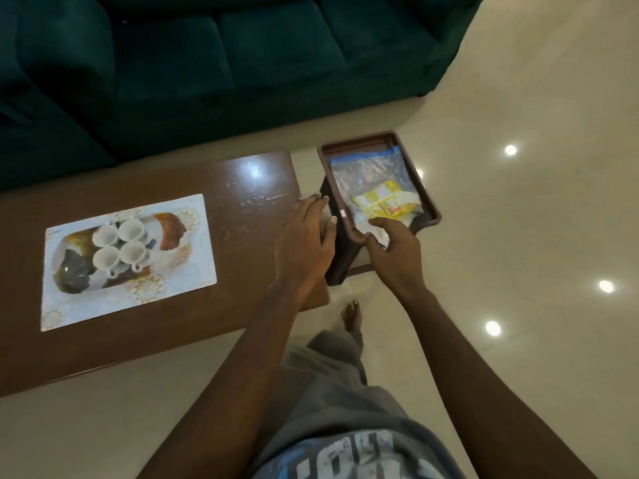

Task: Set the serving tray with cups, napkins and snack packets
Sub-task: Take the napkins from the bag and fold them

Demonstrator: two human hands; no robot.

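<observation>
A dark brown tray [359, 141] sits on a small stool to the right of the table. It holds a clear zip bag [366, 169] and yellow snack packets [383, 202]. My left hand [307, 236] lies with straight fingers along the tray's left rim. My right hand [390, 247] is at the near corner, thumb against the rim and fingers curved loosely over the contents. Several white cups [119, 247] stand on a patterned oval tray [71, 274] on a white placemat [166, 299] on the table.
The brown wooden table [242, 188] runs left from the stool. A dark green sofa [207, 63] stands behind it. The glossy tiled floor [518, 219] lies to the right. My bare foot [352, 316] is just below the stool.
</observation>
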